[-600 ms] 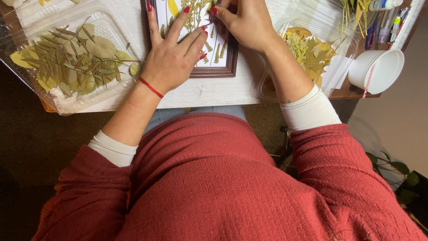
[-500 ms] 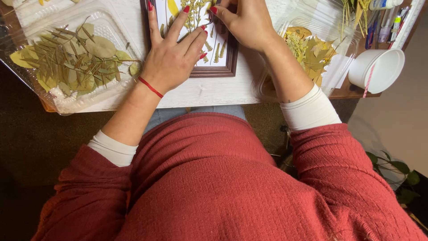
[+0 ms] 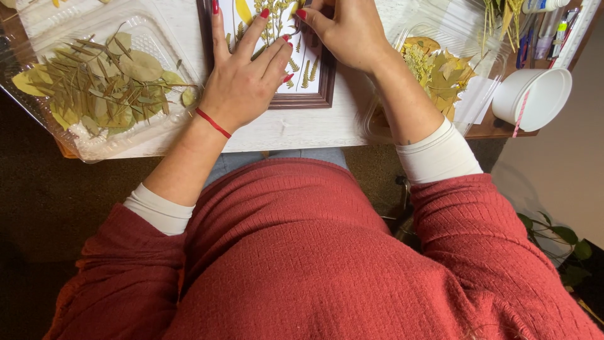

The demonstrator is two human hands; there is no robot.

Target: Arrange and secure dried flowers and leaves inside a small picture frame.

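A dark wooden picture frame (image 3: 299, 101) lies on the white table (image 3: 296, 129), with pressed ferns and yellow sprigs (image 3: 305, 72) arranged on its white backing. My left hand (image 3: 242, 85) rests flat on the picture, fingers spread, a red thread around the wrist. My right hand (image 3: 349, 34) is at the frame's upper right, thumb and forefinger pinched together over the arrangement. What they pinch is hidden at the top edge of the view.
A clear plastic tray of green pressed leaves (image 3: 100, 82) sits left of the frame. A second tray of yellow leaves (image 3: 440, 66) sits right of it, beside a white cup (image 3: 531, 97) and pens (image 3: 553, 31). A potted plant (image 3: 560, 239) stands on the floor.
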